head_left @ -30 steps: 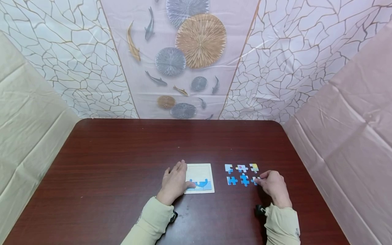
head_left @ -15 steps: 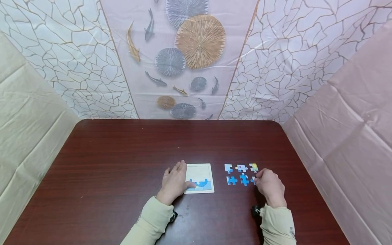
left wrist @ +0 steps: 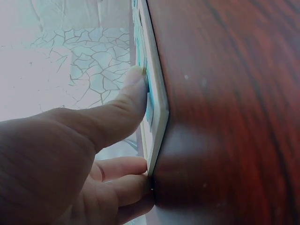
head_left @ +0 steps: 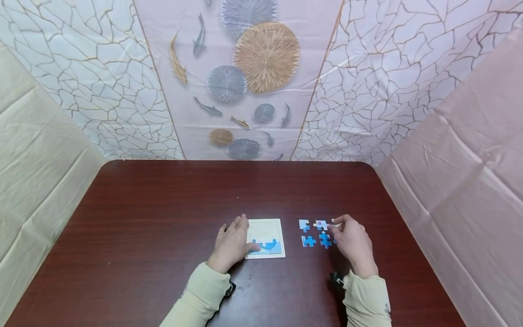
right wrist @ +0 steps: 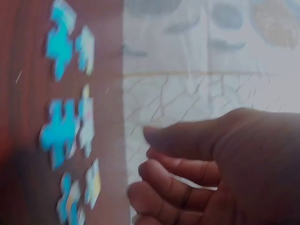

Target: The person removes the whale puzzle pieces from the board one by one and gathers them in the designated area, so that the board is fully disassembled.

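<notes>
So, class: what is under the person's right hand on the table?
The right hand hovers over the right-hand column of loose puzzle pieces. A sliver of the yellow piece shows by the fingertips; the piece below it is almost wholly covered.

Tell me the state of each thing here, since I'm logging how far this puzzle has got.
Puzzle tray: flat on the table, partly filled, blue pieces along its near edge only.
Loose pieces: lying flat beside the tray, apart from one another, none lifted.
Left hand: rests on the tray's left edge, thumb pressing the placed pieces.
Right hand: over the loose pieces, fingers loosely curled, grip holds nothing visible.
</notes>
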`<state>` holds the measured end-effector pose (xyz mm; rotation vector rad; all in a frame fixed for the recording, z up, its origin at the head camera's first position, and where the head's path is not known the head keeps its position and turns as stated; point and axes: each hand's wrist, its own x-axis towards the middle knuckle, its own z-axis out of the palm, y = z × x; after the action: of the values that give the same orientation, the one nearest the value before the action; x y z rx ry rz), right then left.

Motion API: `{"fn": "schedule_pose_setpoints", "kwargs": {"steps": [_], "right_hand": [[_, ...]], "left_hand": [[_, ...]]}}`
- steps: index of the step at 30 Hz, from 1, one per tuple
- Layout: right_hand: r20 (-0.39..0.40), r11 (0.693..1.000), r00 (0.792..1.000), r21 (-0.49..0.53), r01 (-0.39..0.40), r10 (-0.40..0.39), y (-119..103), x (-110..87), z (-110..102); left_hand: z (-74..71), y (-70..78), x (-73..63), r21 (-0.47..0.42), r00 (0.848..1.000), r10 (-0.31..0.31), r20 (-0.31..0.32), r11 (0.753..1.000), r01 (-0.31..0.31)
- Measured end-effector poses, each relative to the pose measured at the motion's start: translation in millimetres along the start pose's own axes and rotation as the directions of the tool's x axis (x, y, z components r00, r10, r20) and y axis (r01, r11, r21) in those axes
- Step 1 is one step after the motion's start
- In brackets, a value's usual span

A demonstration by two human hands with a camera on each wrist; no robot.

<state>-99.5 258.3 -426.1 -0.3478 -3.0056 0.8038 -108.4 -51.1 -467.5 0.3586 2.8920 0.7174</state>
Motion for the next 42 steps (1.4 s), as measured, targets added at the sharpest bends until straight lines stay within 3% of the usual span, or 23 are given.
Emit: {"fn": "schedule_pose_setpoints", "kwargs": {"steps": [4,7,14,20,26,32,37,42], "right_hand": [[-0.002,0.993,0.994,0.032,0.113,-0.113,-26,-2.7,11],[0.007,0.976,0.977,0.049,0.212,-0.212,-47,-7.3,26],[0.11,0.917,0.911,0.088,0.388,-0.396,-95,-16.7,58],[0.194,0.874,0.852,0.111,0.474,-0.486,-109,-22.4,79],[0.265,0.856,0.814,0.141,0.498,-0.517,-109,-26.7,92],[0.279,0.839,0.792,0.142,0.524,-0.542,-105,-27.5,96],[0.301,0.85,0.796,0.145,0.506,-0.525,-104,-29.0,97],[0.324,0.864,0.803,0.133,0.486,-0.501,-106,-28.1,94]], "left_hand": [[-0.4,-0.6,-0.8,-0.002,1.0,0.008,0.01,1.0,-0.008],[-1.0,-0.9,-1.2,-0.01,1.0,0.012,0.016,1.0,-0.012],[-2.9,-1.6,-0.1,-0.004,1.0,0.014,0.016,1.0,-0.014],[-0.6,-2.5,0.2,-0.01,0.999,0.031,0.044,0.999,-0.03],[0.2,-3.5,-0.1,-0.003,0.999,0.03,0.025,1.0,-0.03],[-1.5,-3.9,0.8,0.006,1.0,0.021,0.0,1.0,-0.021],[-2.2,-4.1,-0.8,0.003,1.0,0.018,-0.003,1.0,-0.018],[-7.1,-6.0,-0.1,0.001,0.998,0.049,0.037,0.999,-0.049]]}}
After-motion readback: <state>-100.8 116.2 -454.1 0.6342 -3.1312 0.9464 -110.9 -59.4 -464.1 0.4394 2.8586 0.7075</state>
